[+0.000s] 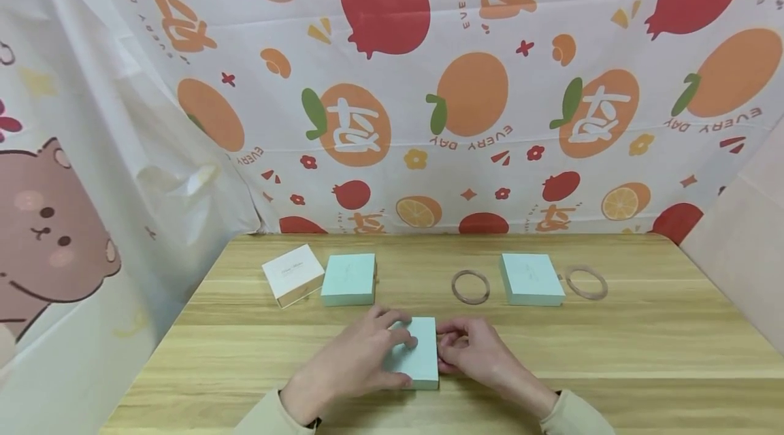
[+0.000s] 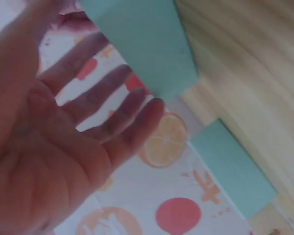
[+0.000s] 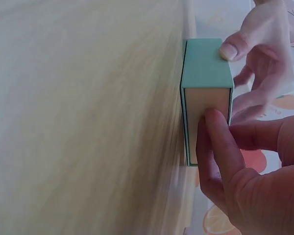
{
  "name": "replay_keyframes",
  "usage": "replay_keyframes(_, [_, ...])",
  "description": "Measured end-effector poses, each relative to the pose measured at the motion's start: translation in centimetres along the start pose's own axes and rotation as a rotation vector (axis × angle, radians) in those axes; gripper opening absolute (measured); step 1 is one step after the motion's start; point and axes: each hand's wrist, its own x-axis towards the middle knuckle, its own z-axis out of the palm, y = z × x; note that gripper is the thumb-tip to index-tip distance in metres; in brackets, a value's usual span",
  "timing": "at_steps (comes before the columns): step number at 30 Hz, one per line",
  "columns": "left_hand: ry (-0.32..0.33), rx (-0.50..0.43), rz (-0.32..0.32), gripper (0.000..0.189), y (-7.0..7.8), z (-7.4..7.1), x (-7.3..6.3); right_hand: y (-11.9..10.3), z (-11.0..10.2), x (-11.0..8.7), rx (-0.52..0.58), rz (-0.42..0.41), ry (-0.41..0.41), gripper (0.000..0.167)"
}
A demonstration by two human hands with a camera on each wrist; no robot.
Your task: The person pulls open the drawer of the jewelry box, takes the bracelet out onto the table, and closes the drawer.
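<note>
A mint-green box (image 1: 424, 346) with a cream inner side (image 3: 194, 103) lies flat on the table in front of the person. The left hand (image 1: 367, 357) holds it from the left, fingers spread over the lid and thumb at the near edge. Against the cream side, the right hand (image 1: 480, 357) has its curled fingers, tips close together. In the right wrist view, the right fingertips (image 3: 214, 115) overlap that side, and whatever lies between them is hidden. The left wrist view shows the left fingers (image 2: 137, 125) reaching toward the box's edge.
Behind the left hand are a white box (image 1: 294, 273) and another mint box (image 1: 349, 277). Farther right, a ring-shaped bangle (image 1: 470, 299) lies beside a third mint box (image 1: 530, 277), with a second bangle (image 1: 586, 297) to its right. A fruit-printed curtain (image 1: 471, 149) hangs behind the table (image 1: 643, 353).
</note>
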Motion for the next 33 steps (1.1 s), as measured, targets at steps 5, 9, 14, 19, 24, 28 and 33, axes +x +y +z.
replay_keyframes(5, [0.027,0.067,-0.019,0.054,0.7,0.3,-0.2,-0.1,-0.6,-0.2,0.013,0.003,-0.028,0.046])
replay_keyframes(9, [0.039,0.047,-0.058,0.051,-0.1,0.5,0.9,-0.2,-1.7,-0.6,0.027,0.006,-0.022,0.048])
replay_keyframes(14, [0.067,-0.01,-0.104,0.05,-1.8,0.6,3.1,-0.3,-3.0,-1.0,0.013,0.013,0.004,0.046])
replay_keyframes(19, [0.074,-0.049,-0.14,0.047,-2.7,0.7,5.2,0.0,-3.9,-1.3,0.01,0.02,0.007,0.046])
replay_keyframes(24, [0.039,-0.047,-0.16,0.048,-3.4,0.7,6.8,0.5,-4.5,-1.6,0.006,0.022,0.007,0.047])
replay_keyframes(28, [0.025,-0.071,-0.152,0.048,-4.1,0.4,8.2,0.7,-4.9,-1.7,0.012,0.015,0.012,0.048])
replay_keyframes(33, [0.018,-0.102,-0.146,0.048,-4.6,0.3,9.0,0.7,-5.1,-1.9,0.014,0.008,0.017,0.047])
